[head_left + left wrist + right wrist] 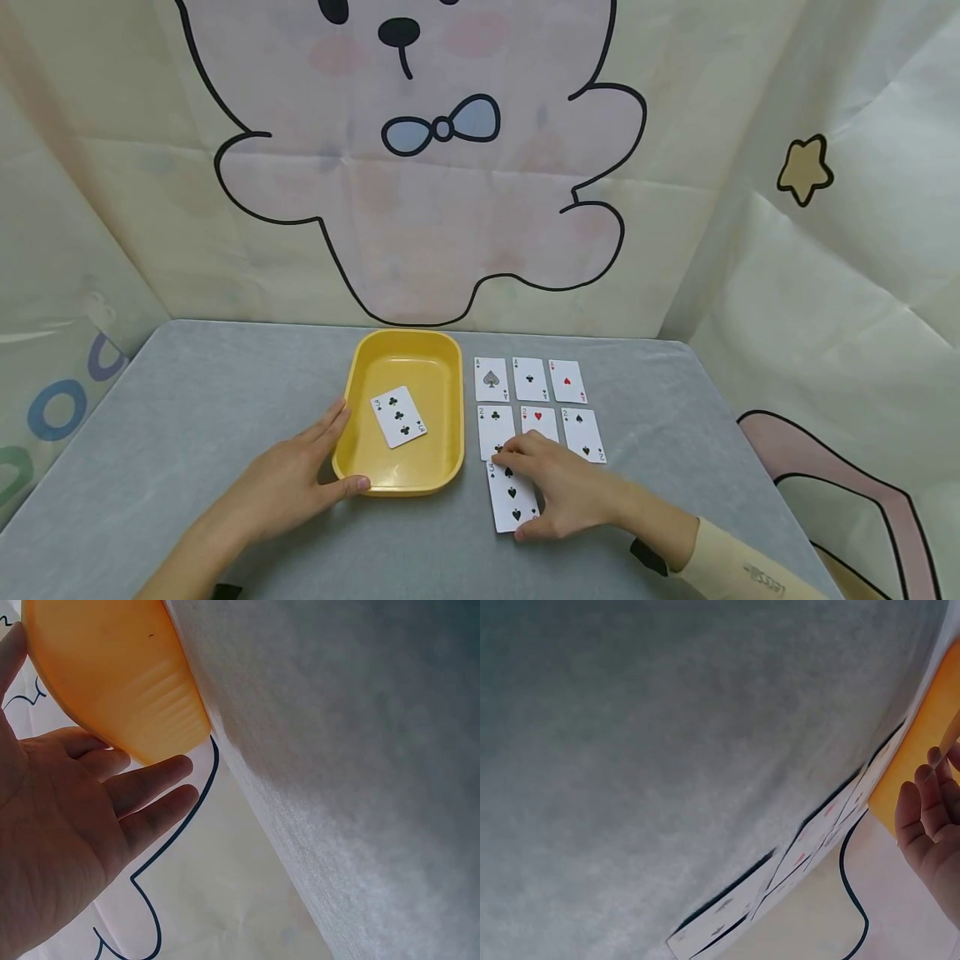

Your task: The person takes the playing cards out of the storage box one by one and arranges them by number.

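My left hand rests at the near left corner of a yellow tray, thumb on the near rim and fingers along the left side. In the left wrist view its outer fingers are loosely extended beside the tray wall. Inside the tray lies a three of clubs, face up and tilted. My right hand pinches a three of spades by its edges, thumb at the near end and fingers at the far end. That card is just below the two of clubs, and the hand partly covers the two of hearts.
Behind them, an ace of spades, ace of clubs and ace of hearts form a row. The two of spades ends the nearer row. A grey cloth covers the table; printed curtains hang around it.
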`<state>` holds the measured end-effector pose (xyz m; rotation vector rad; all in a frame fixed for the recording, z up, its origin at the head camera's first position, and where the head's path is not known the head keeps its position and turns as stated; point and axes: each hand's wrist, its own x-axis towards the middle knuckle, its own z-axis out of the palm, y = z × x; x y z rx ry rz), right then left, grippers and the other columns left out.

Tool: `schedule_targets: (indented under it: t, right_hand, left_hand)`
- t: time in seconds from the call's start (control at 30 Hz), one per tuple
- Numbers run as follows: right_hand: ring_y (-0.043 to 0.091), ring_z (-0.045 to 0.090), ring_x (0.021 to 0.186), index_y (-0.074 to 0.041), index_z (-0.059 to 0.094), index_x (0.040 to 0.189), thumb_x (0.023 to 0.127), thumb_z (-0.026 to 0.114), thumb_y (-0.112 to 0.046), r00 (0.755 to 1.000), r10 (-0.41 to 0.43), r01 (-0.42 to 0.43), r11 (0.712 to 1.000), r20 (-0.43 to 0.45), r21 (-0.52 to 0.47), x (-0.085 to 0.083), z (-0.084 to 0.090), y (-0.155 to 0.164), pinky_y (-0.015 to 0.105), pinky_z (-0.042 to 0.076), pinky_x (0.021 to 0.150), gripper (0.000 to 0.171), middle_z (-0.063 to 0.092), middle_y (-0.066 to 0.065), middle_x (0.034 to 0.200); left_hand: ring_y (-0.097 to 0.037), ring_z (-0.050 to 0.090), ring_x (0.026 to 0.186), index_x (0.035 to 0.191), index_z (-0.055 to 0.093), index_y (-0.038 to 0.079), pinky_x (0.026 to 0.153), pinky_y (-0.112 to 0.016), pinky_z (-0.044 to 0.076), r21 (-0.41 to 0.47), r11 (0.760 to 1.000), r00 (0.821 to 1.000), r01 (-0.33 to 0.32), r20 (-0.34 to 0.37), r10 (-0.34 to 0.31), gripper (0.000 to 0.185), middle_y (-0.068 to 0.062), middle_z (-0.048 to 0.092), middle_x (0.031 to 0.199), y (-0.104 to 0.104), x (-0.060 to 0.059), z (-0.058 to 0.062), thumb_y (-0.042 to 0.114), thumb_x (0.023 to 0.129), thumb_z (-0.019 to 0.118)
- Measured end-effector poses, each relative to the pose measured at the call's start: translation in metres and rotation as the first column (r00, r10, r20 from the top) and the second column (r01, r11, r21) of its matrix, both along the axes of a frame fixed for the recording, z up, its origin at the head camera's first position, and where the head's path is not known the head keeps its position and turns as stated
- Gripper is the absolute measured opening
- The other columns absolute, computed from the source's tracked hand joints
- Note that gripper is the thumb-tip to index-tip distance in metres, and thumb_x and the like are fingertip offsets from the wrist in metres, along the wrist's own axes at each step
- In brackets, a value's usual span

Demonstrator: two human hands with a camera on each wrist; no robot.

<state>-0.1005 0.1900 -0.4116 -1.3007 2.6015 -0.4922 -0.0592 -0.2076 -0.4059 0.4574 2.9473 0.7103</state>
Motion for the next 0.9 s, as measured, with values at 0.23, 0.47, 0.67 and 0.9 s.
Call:
schedule_targets:
  t: [0.23,0.47,0.67,0.9]
  right_hand:
    - [0.009,0.052,0.120,-0.015,0.061,0.144,0.073,0.090,-0.045,1.000,0.012,-0.012,1.000,0.002,0.026,0.003,-0.005,-0.002,0.031,0.048,0.104,0.082,0.057,-0.006,0.133]
    - [0.009,0.052,0.120,-0.016,0.061,0.144,0.074,0.088,-0.048,1.000,-0.005,0.005,0.998,0.001,0.055,0.003,-0.008,-0.004,0.033,0.048,0.104,0.082,0.057,-0.007,0.135]
    - [0.010,0.054,0.120,-0.016,0.062,0.142,0.074,0.087,-0.046,1.000,-0.023,0.024,0.997,-0.019,0.068,0.001,-0.004,-0.006,0.034,0.050,0.103,0.078,0.058,-0.006,0.134]
    - [0.011,0.054,0.122,-0.012,0.062,0.142,0.079,0.088,-0.040,0.999,-0.033,0.032,0.999,0.009,0.044,-0.008,0.010,-0.008,0.034,0.049,0.106,0.074,0.056,-0.005,0.135]
  left_hand:
    - [-0.044,0.055,0.135,0.164,0.033,0.007,0.101,-0.063,0.049,0.000,1.000,1.000,-0.004,0.002,0.004,0.108,-0.009,0.031,0.170,0.000,0.000,0.001,0.074,0.088,0.068]
    - [-0.044,0.056,0.134,0.164,0.033,0.007,0.100,-0.063,0.049,0.001,1.000,1.000,-0.002,-0.006,0.002,0.108,-0.009,0.031,0.170,0.000,0.000,0.000,0.074,0.088,0.068]
    - [-0.044,0.056,0.134,0.164,0.033,0.007,0.100,-0.063,0.049,0.002,1.000,1.000,-0.005,-0.006,0.005,0.107,-0.009,0.030,0.171,-0.001,0.001,0.000,0.073,0.088,0.068]
    - [-0.044,0.054,0.137,0.165,0.031,0.008,0.102,-0.063,0.048,0.003,1.000,1.000,-0.011,0.025,0.011,0.108,-0.008,0.028,0.172,0.000,0.000,0.002,0.075,0.088,0.066]
